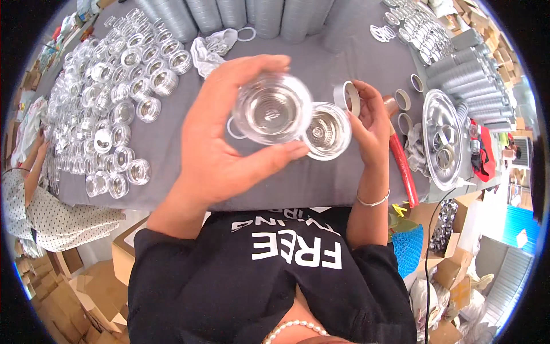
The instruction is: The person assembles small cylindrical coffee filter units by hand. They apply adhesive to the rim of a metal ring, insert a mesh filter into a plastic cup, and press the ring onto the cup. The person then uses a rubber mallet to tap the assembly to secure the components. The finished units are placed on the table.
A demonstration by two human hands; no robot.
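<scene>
Raised over the middle of the table, my left hand (220,137) is closed around a clear round glass piece (274,109), its thumb along the lower rim and its fingers over the top. A second, smaller-looking clear glass piece (327,133) with a ridged inside lies against the first, near the left thumb tip. Whether a hand holds it or it rests on something, I cannot tell. To the right, my right hand (369,117) pinches a silver ring band (347,98) between thumb and fingers, close to the second glass piece.
Many glass pieces (123,112) cover the table's left side. Tall grey ring stacks (266,20) line the back; more stacks (475,80) stand right. A metal tray (429,137) holds rings beside a red-handled tool (404,163). At far left, another person's arm (35,166) reaches in.
</scene>
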